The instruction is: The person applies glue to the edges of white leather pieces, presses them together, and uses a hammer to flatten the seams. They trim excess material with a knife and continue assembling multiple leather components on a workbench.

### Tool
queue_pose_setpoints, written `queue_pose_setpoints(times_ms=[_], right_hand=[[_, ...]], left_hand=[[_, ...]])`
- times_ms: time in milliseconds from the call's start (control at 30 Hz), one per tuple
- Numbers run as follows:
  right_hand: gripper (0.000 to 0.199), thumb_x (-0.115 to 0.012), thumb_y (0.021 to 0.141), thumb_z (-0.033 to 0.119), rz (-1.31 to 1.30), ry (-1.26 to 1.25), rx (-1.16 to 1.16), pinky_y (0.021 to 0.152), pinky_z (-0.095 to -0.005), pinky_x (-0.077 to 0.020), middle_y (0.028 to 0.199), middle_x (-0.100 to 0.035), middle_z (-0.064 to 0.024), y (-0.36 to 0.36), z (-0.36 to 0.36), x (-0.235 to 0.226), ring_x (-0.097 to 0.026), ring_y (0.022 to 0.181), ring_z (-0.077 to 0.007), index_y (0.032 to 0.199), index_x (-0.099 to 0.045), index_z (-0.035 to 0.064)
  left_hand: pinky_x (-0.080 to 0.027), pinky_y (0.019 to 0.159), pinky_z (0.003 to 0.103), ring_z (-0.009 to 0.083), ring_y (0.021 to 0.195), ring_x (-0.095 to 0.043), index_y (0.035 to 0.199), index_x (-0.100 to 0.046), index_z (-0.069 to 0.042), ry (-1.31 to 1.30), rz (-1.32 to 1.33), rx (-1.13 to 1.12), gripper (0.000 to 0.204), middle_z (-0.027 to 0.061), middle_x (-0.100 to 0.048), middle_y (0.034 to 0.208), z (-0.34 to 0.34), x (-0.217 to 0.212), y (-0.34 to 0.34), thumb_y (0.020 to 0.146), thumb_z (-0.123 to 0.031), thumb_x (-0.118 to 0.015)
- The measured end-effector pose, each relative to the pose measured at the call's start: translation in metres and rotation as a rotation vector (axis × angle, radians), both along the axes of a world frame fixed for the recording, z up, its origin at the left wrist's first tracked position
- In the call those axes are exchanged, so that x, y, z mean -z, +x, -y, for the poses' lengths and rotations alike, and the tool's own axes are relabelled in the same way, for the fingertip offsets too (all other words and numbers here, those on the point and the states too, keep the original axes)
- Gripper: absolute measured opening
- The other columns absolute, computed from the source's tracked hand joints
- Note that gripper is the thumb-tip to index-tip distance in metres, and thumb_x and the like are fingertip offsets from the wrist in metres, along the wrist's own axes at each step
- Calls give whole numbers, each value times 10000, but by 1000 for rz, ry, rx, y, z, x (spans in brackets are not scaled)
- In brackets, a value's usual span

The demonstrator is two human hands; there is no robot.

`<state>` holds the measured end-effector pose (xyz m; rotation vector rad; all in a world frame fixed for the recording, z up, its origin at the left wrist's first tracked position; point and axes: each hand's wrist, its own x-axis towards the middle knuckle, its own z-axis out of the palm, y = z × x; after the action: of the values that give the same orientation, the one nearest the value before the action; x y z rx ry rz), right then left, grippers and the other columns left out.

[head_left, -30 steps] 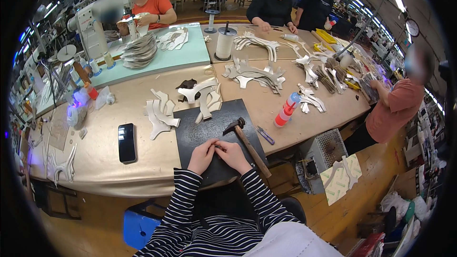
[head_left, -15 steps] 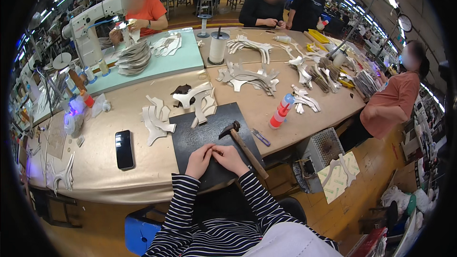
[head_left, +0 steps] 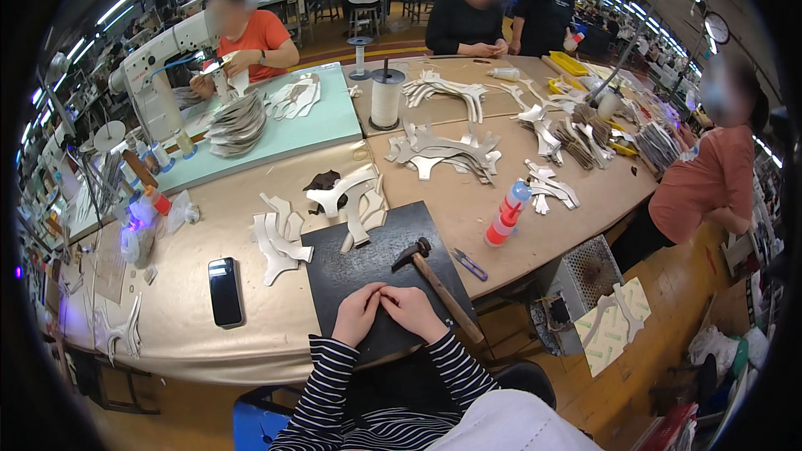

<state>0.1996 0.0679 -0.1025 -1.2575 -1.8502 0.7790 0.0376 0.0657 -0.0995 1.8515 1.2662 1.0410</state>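
Note:
My left hand (head_left: 359, 315) and my right hand (head_left: 413, 311) rest together over a black board (head_left: 344, 271) at the table's front edge. Their fingers are curled and the fingertips meet; whatever may lie between them is hidden. Just right of my right hand, a hammer (head_left: 445, 295) with a wooden handle lies slanted across the board, its dark head at the far end. Beyond the hands are white cut pieces (head_left: 280, 252), flat and curved, some overlapping the board's far edge. A scrap of dark brown material (head_left: 324, 183) sits partly under one piece.
Left of the board lies a black phone (head_left: 225, 292). Small thread snips (head_left: 470, 265) and a red-and-clear bottle (head_left: 506, 215) are to the right. Stacked white pieces (head_left: 443, 153) and a thread cone (head_left: 385, 101) stand farther back. Co-workers are around the table, one at a sewing machine (head_left: 159, 67).
The whole view has shifted a little, so the table sits lower in the picture. My hands stay together over the board. The person at the right has turned slightly.

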Motion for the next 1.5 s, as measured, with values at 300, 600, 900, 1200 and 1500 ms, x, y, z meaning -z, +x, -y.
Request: queue_pose_setpoints(times_ms=[300, 600, 900, 1200, 1500], right_hand=[[186, -608, 916, 182, 28, -14, 5, 646, -450, -533, 814, -681, -201, 0, 0, -2, -670, 741, -386, 991, -701, 40], [176, -619, 904, 171, 18, -35, 2, 639, -435, -538, 812, -685, -193, 0, -1, -4, -675, 730, -371, 984, -706, 40], [183, -640, 896, 161, 34, -15, -10, 622, -389, -528, 822, -683, -180, 1, -2, -3, -678, 717, -349, 1020, -700, 40], [194, -612, 904, 221, 14, -36, -3, 676, -471, -532, 827, -685, -189, -1, -2, -1, -671, 766, -384, 982, -694, 63], [208, -605, 906, 215, 12, -93, -27, 697, -483, -529, 821, -687, -200, 1, -3, -3, -667, 770, -398, 991, -697, 48]], left_hand=[[-543, 832, 377, 347, 953, -692, 1153, -656, -8, -46, 0, 7, 221, 194, -703, 1028, 0, -5, 0, 968, -88, -567], [-546, 830, 360, 329, 943, -705, 1139, -661, 3, -45, 12, 13, 207, 192, -709, 1028, -2, -7, -1, 968, -58, -562], [-541, 845, 369, 329, 953, -693, 1137, -672, -16, -68, 10, 16, 209, 175, -708, 1039, -3, -8, -1, 965, -75, -570], [-537, 830, 370, 330, 932, -699, 1134, -671, -4, -98, -3, 20, 214, 194, -706, 1023, -4, -9, -2, 971, -71, -551], [-527, 837, 362, 313, 923, -696, 1141, -658, 19, -88, -7, 19, 222, 197, -704, 1018, -5, -8, -2, 982, -69, -530]])
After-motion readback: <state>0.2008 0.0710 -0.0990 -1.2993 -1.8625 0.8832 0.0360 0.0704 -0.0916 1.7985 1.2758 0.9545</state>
